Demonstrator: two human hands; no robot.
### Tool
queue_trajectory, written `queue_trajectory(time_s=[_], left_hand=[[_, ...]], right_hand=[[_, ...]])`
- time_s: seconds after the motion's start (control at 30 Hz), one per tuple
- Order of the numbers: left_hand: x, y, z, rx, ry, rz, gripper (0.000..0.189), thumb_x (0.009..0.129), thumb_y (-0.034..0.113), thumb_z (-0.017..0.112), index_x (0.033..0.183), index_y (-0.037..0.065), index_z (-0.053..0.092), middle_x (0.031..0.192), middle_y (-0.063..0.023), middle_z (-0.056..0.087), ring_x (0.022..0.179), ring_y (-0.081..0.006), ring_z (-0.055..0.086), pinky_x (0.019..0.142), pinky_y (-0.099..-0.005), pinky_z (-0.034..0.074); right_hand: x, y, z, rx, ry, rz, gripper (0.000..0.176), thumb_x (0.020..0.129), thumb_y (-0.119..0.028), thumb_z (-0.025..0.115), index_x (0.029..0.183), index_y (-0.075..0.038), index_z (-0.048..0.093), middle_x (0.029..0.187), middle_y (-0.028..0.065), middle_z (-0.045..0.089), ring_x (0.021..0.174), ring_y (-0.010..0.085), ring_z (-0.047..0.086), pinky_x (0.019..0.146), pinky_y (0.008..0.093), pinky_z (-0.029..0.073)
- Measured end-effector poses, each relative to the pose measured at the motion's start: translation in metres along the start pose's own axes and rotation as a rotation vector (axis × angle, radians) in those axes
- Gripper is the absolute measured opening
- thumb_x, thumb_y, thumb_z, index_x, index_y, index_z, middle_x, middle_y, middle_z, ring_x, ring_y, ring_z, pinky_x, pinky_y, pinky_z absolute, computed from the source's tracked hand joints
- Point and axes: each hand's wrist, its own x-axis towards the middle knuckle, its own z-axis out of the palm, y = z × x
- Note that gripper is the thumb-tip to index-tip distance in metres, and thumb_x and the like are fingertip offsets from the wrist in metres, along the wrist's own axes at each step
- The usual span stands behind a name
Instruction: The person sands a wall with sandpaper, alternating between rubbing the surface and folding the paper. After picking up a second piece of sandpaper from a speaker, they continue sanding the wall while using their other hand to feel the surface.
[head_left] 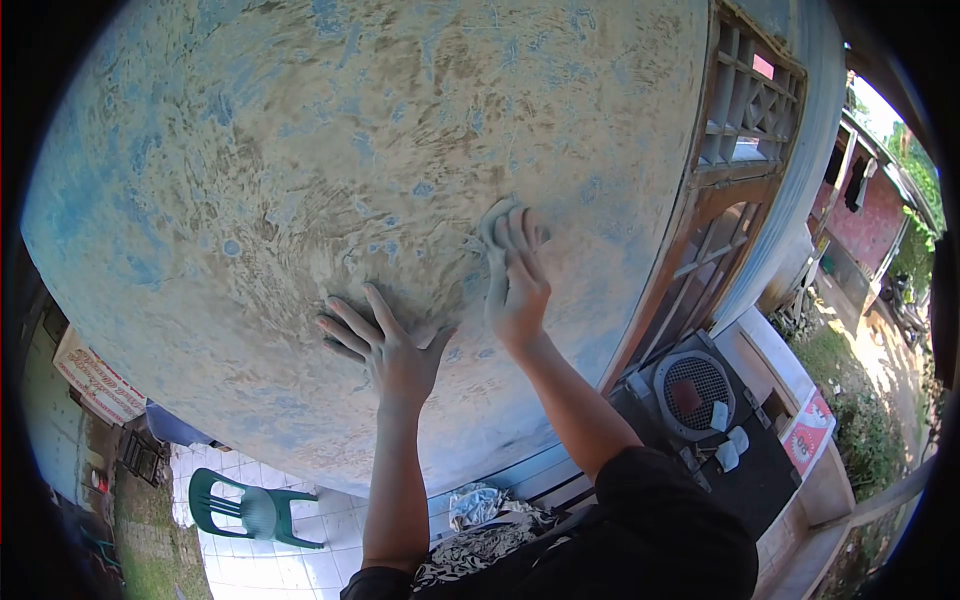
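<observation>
A wall [250, 150] with worn, patchy blue and greyish-tan paint fills most of the head view. My left hand [392, 352] lies on its lower middle part, fingers spread, with nothing in it. Higher up and to the right, my right hand [520, 295] presses a folded grey cloth-like piece [492, 222] against the surface, fingers curled over it. Whether this piece is cloth or abrasive sheet I cannot tell. Dusty grey residue coats both hands.
Right of the wall's edge is a wooden window frame [655, 265] with lattice. Below it stands a black speaker box [755, 490] with small pale scraps on top. A green plastic chair [215, 505] is on the white tiled floor [240, 570], near a crumpled cloth bundle [478, 505].
</observation>
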Motion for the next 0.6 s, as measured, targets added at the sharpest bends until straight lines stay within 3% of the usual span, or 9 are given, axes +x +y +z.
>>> queue_trajectory(time_s=[0.07,0.17,0.2,0.3,0.43,0.5,0.6], left_hand=[[0.0,0.0,-0.001,-0.028,0.002,0.007,0.138,0.075,0.07,0.084,0.168,0.002,0.009,0.165,-0.0459,-0.012,0.148,-0.07,-0.019,0.111,-0.0845,-0.005],[0.001,-0.001,0.0,-0.016,0.011,0.021,0.137,0.076,0.07,0.084,0.168,0.001,0.009,0.165,-0.0458,-0.012,0.148,-0.0703,-0.019,0.111,-0.0843,-0.006],[0.001,-0.001,0.0,-0.014,0.004,0.013,0.137,0.076,0.07,0.083,0.168,0.001,0.01,0.165,-0.0458,-0.012,0.148,-0.0704,-0.019,0.111,-0.0841,-0.006],[-0.002,0.0,0.0,-0.027,0.0,0.008,0.135,0.077,0.071,0.083,0.168,0.0,0.011,0.165,-0.0458,-0.011,0.148,-0.0704,-0.019,0.111,-0.0842,-0.006],[-0.001,-0.001,0.001,-0.041,0.006,0.012,0.134,0.077,0.071,0.082,0.168,0.001,0.012,0.165,-0.0456,-0.01,0.148,-0.0703,-0.019,0.111,-0.0847,-0.006],[-0.004,-0.004,0.002,-0.033,0.013,0.03,0.134,0.078,0.071,0.082,0.168,0.001,0.012,0.165,-0.0456,-0.01,0.148,-0.0702,-0.019,0.111,-0.0849,-0.006],[-0.001,-0.005,0.004,-0.025,0.029,0.046,0.133,0.078,0.072,0.081,0.168,0.002,0.013,0.165,-0.0456,-0.01,0.149,-0.07,-0.018,0.111,-0.0851,-0.006]], right_hand=[[-0.03,0.004,-0.008,-0.026,-0.317,-0.168,0.04,0.096,0.003,0.062,0.134,-0.002,0.071,0.146,0.0166,0.065,0.145,0.0359,0.053,0.118,0.0529,0.044],[-0.007,0.036,-0.023,-0.15,-0.267,-0.246,0.041,0.094,0.002,0.063,0.134,-0.003,0.071,0.146,0.016,0.065,0.145,0.0353,0.053,0.118,0.0528,0.044],[0.005,0.034,-0.024,-0.146,-0.212,-0.206,0.033,0.102,-0.001,0.057,0.131,0.003,0.071,0.144,0.022,0.065,0.144,0.0432,0.051,0.117,0.0567,0.044],[0.013,0.014,-0.004,-0.074,-0.044,-0.04,0.033,0.104,-0.003,0.054,0.133,0.004,0.07,0.144,0.0221,0.065,0.143,0.0438,0.052,0.117,0.0559,0.044],[-0.025,0.011,0.002,-0.068,-0.071,-0.076,0.034,0.106,-0.004,0.053,0.135,0.005,0.068,0.146,0.0232,0.062,0.144,0.0442,0.051,0.117,0.0543,0.044],[-0.032,0.021,-0.008,-0.154,-0.223,-0.195,0.037,0.103,-0.002,0.057,0.139,0.002,0.067,0.15,0.0213,0.06,0.146,0.0423,0.049,0.118,0.0543,0.044],[-0.003,0.026,-0.006,-0.146,-0.113,-0.151,0.035,0.105,-0.006,0.056,0.136,0.008,0.067,0.149,0.0268,0.059,0.145,0.046,0.049,0.118,0.0534,0.043]])
